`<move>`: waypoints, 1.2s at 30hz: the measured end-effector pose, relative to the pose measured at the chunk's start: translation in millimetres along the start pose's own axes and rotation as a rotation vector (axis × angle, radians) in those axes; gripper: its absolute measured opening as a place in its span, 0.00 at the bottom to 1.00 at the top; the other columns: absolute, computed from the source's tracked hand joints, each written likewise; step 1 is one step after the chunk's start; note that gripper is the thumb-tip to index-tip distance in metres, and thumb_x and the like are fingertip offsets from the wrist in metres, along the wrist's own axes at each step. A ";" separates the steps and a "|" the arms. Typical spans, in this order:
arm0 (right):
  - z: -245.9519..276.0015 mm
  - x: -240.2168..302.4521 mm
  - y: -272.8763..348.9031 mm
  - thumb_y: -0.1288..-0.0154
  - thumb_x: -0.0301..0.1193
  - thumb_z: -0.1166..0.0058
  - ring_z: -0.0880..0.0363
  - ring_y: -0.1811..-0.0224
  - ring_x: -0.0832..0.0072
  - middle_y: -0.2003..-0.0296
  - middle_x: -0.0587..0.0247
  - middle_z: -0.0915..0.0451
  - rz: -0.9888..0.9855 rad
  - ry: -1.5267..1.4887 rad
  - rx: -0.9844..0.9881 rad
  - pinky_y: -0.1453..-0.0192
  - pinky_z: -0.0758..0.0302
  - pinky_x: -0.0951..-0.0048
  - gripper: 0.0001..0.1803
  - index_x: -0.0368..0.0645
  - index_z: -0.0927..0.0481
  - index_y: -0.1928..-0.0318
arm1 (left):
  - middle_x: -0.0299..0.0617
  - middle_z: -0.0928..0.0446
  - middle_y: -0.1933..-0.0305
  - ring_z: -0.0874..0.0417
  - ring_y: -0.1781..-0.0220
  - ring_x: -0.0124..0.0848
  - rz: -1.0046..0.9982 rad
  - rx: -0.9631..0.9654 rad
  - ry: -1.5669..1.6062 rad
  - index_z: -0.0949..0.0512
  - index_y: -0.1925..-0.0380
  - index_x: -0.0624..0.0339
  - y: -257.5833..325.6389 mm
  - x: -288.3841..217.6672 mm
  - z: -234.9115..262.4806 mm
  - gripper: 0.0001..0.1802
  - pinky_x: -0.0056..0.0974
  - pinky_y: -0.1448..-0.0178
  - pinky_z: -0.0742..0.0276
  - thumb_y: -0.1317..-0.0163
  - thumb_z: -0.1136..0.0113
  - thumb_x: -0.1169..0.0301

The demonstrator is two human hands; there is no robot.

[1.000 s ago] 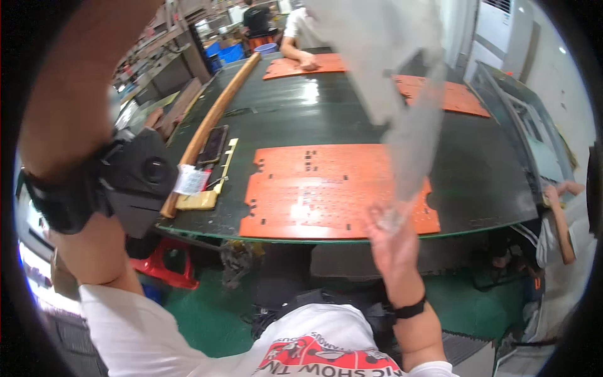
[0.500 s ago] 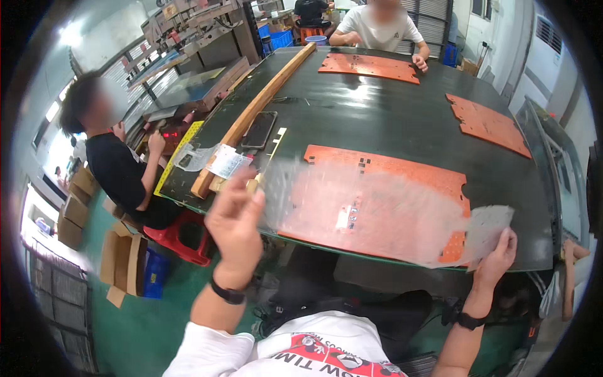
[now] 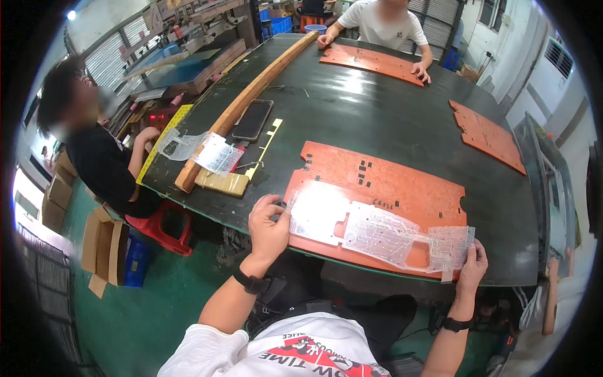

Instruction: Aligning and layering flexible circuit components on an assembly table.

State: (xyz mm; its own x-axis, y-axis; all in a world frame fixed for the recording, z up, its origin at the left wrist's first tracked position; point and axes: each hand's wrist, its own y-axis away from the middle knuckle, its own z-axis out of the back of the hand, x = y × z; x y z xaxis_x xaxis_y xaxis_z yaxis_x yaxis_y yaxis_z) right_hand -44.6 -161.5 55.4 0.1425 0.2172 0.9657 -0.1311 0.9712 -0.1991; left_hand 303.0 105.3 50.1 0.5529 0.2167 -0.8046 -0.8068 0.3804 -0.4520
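Observation:
A clear plastic film circuit [image 3: 380, 234] with silvery printed traces lies along the near part of an orange-red board [image 3: 408, 176], its left section shining with glare. My left hand [image 3: 270, 227] pinches the film's left end, thumb against fingers. At the opposite end, my right hand [image 3: 475, 262] grips the film's right edge beside a small tab that hangs past the board. Several holes and small dark rectangles mark the board's surface, and its right edge has notches.
Left of the board are a wooden bar [image 3: 251, 103], another film circuit [image 3: 218, 154], a yellow block [image 3: 223, 182] and a phone [image 3: 253, 119]. More orange boards lie at the far side [image 3: 374, 63] and right [image 3: 487, 135]. Co-workers sit at the far edge and left.
Both hands have come down, bringing the film from a blurred, raised position to the board. My left hand has moved right and down, my right hand left and down.

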 end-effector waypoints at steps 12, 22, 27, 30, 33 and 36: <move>-0.4 -0.6 1.5 0.32 0.27 0.53 0.28 0.59 0.80 0.60 0.65 0.23 -0.023 0.022 -0.009 0.52 0.31 0.78 0.11 0.31 0.24 0.55 | 0.51 0.20 0.62 0.21 0.55 0.48 -0.099 -0.075 -0.095 0.24 0.83 0.67 -2.7 -6.2 -6.3 0.03 0.44 0.50 0.27 0.57 0.38 0.78; 7.1 -10.0 -0.4 0.35 0.24 0.50 0.26 0.58 0.79 0.54 0.60 0.23 0.111 0.095 -0.016 0.53 0.29 0.77 0.07 0.30 0.23 0.62 | 0.55 0.30 0.43 0.32 0.39 0.52 -0.351 0.100 -0.530 0.24 0.57 0.65 7.7 -28.6 -9.1 0.18 0.48 0.39 0.38 0.50 0.40 0.74; -12.5 4.1 1.4 0.38 0.24 0.47 0.23 0.62 0.76 0.57 0.57 0.22 0.144 0.290 -0.054 0.57 0.26 0.75 0.07 0.30 0.21 0.66 | 0.55 0.33 0.39 0.41 0.34 0.57 -0.456 0.379 -0.663 0.24 0.54 0.66 12.9 -40.7 -1.1 0.22 0.61 0.37 0.49 0.48 0.39 0.66; -17.9 2.7 2.1 0.40 0.23 0.45 0.23 0.62 0.75 0.57 0.57 0.22 0.145 0.219 -0.061 0.58 0.26 0.75 0.06 0.31 0.21 0.67 | 0.57 0.36 0.37 0.43 0.32 0.59 -0.459 0.393 -0.677 0.26 0.52 0.67 13.1 -36.1 3.6 0.24 0.62 0.34 0.53 0.47 0.40 0.64; -16.7 -3.0 2.6 0.40 0.23 0.46 0.23 0.62 0.75 0.58 0.57 0.22 0.160 0.260 -0.095 0.58 0.26 0.75 0.06 0.31 0.21 0.68 | 0.58 0.37 0.36 0.45 0.31 0.58 -0.463 0.415 -0.651 0.26 0.52 0.67 13.7 -34.5 -0.5 0.24 0.62 0.34 0.54 0.47 0.39 0.64; -14.9 -4.7 2.6 0.42 0.22 0.45 0.22 0.63 0.73 0.58 0.55 0.22 0.167 0.286 -0.088 0.59 0.26 0.74 0.05 0.31 0.22 0.69 | 0.59 0.38 0.35 0.45 0.30 0.58 -0.457 0.426 -0.646 0.26 0.52 0.68 13.6 -36.3 -1.4 0.25 0.62 0.33 0.54 0.47 0.38 0.64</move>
State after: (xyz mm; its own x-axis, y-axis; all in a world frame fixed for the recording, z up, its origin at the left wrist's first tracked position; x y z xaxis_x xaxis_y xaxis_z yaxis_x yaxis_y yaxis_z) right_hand -30.9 -158.5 47.9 0.3972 0.3802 0.8352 -0.0926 0.9221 -0.3757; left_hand 271.7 101.3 72.6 0.9140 0.3772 -0.1492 -0.4049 0.8268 -0.3905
